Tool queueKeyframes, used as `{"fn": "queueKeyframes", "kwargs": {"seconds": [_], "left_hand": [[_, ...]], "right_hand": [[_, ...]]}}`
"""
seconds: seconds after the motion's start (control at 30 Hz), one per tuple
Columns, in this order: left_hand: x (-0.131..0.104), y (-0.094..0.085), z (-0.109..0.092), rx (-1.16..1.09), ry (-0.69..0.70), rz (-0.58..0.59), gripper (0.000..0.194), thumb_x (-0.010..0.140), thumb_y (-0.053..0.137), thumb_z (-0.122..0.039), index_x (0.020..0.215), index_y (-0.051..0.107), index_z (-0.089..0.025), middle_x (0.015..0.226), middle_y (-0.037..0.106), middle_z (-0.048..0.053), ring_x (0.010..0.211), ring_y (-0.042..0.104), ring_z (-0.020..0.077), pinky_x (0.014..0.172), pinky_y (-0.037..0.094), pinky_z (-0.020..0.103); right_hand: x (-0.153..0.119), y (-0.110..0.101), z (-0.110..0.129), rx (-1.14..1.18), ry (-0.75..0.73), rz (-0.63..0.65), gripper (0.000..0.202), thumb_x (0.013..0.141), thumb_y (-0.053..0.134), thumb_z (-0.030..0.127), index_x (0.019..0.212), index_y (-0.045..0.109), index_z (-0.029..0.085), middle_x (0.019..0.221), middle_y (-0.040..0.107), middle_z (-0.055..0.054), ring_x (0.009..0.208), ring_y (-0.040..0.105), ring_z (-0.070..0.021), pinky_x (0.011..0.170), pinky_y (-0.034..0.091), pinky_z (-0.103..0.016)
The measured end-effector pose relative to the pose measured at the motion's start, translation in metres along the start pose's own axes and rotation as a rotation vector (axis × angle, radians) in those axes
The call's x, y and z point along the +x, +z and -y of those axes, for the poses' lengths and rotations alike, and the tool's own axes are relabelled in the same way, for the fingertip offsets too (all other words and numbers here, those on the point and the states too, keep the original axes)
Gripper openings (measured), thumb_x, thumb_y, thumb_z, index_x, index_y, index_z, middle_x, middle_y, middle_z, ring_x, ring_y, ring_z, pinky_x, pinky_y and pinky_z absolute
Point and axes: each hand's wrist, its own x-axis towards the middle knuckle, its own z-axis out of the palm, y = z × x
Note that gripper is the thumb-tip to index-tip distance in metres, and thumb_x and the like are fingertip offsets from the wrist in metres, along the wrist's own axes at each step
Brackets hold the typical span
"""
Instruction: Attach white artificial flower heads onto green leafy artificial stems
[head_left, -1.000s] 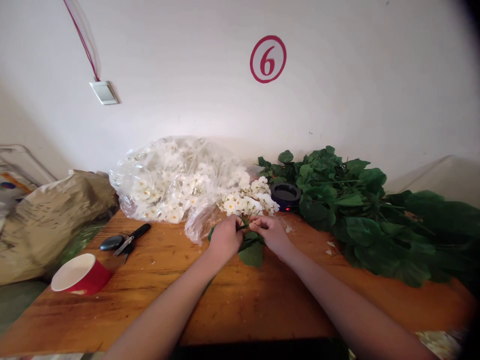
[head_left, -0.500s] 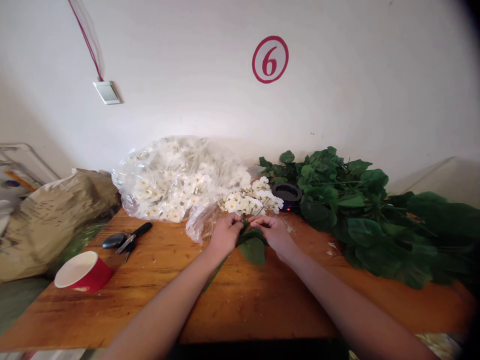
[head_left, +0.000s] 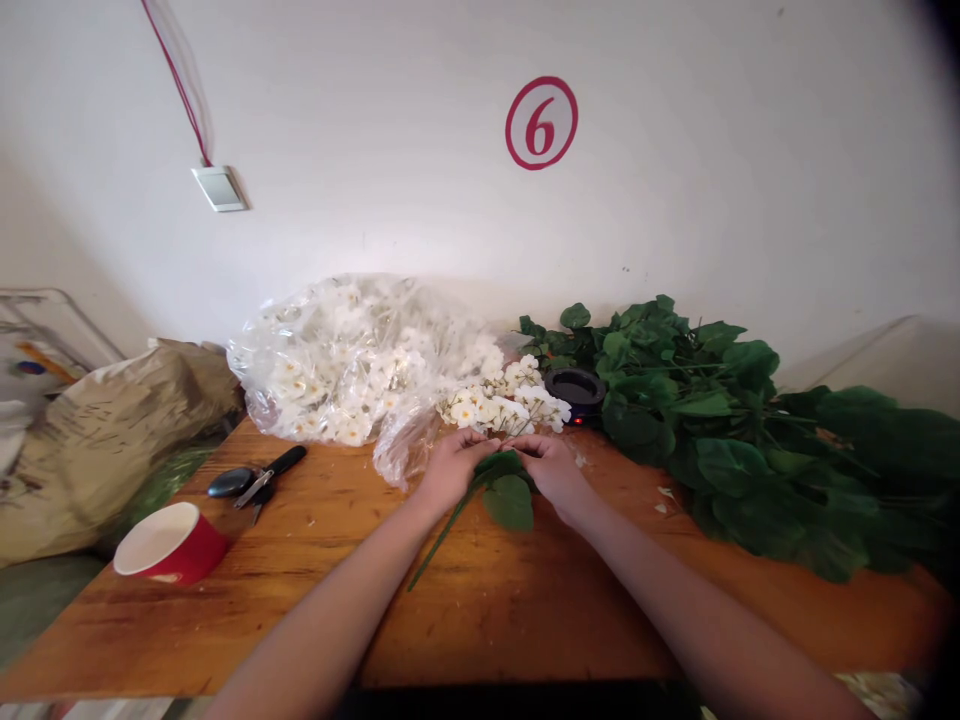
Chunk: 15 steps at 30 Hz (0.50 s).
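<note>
A green leafy stem (head_left: 510,502) lies between my two hands, its stalk slanting down to the left over the wooden table. My left hand (head_left: 455,468) is closed on the stem near its top. Close beside it, my right hand (head_left: 550,470) pinches the upper part of the same stem, fingertips almost touching those of the left. The exact grip points are small and partly hidden by the fingers. Just beyond the hands rest loose white flowers (head_left: 499,402), next to a round black pot (head_left: 575,388) with a red light.
Bagged white flowers (head_left: 337,360) lie at the back left, and a large pile of green leaves (head_left: 720,420) covers the right. Cutters (head_left: 271,476), a dark oval object (head_left: 231,482) and a red cup (head_left: 171,543) stand on the wooden table (head_left: 315,580).
The fingers have shifted slightly around the stem, and its stalk now shows more fully below my left hand. The leaves have turned a little. The whole view has moved slightly.
</note>
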Motion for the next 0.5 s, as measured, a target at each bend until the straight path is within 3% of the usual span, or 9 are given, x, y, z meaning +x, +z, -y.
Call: {"fn": "queueKeyframes", "kwargs": {"seconds": [0.1, 0.2, 0.33, 0.5], "left_hand": [[-0.0002, 0.0021, 0.0033, 0.074, -0.009, 0.045, 0.038, 0.067, 0.073, -0.048, 0.081, 0.057, -0.016, 0.062, 0.052, -0.004, 0.056, 0.046, 0.0096, 0.054, 0.032, 0.021], [0.0004, 0.0028, 0.008, 0.26, 0.01, 0.067, 0.042, 0.062, 0.079, -0.043, 0.086, 0.056, -0.017, 0.059, 0.047, -0.007, 0.054, 0.041, 0.0084, 0.051, 0.027, 0.021], [-0.0019, 0.002, 0.0072, 0.474, 0.071, 0.076, 0.028, 0.071, 0.072, -0.038, 0.087, 0.059, -0.018, 0.06, 0.046, -0.006, 0.055, 0.041, 0.0093, 0.052, 0.026, 0.022], [-0.009, 0.0038, -0.0011, 0.713, 0.194, 0.034, 0.012, 0.078, 0.063, -0.026, 0.086, 0.059, -0.018, 0.067, 0.053, -0.002, 0.061, 0.047, 0.0116, 0.057, 0.028, 0.023]], "right_hand": [[0.0005, -0.002, -0.0018, -0.055, -0.005, -0.031, 0.03, 0.064, 0.076, 0.045, 0.075, 0.07, 0.018, 0.068, 0.067, -0.002, 0.058, 0.054, -0.0135, 0.056, 0.04, -0.026], [0.0013, -0.0046, -0.0025, -0.104, -0.047, 0.024, 0.031, 0.066, 0.073, 0.047, 0.07, 0.068, 0.017, 0.061, 0.062, 0.0, 0.054, 0.048, -0.0115, 0.052, 0.034, -0.025], [0.003, -0.0066, -0.0037, -0.147, -0.076, 0.048, 0.034, 0.066, 0.073, 0.049, 0.07, 0.068, 0.017, 0.059, 0.059, 0.001, 0.052, 0.044, -0.0107, 0.052, 0.031, -0.025], [0.0061, -0.0072, -0.0069, -0.147, -0.098, 0.077, 0.037, 0.068, 0.072, 0.054, 0.073, 0.067, 0.017, 0.067, 0.064, -0.001, 0.06, 0.053, -0.0137, 0.059, 0.037, -0.027]]}}
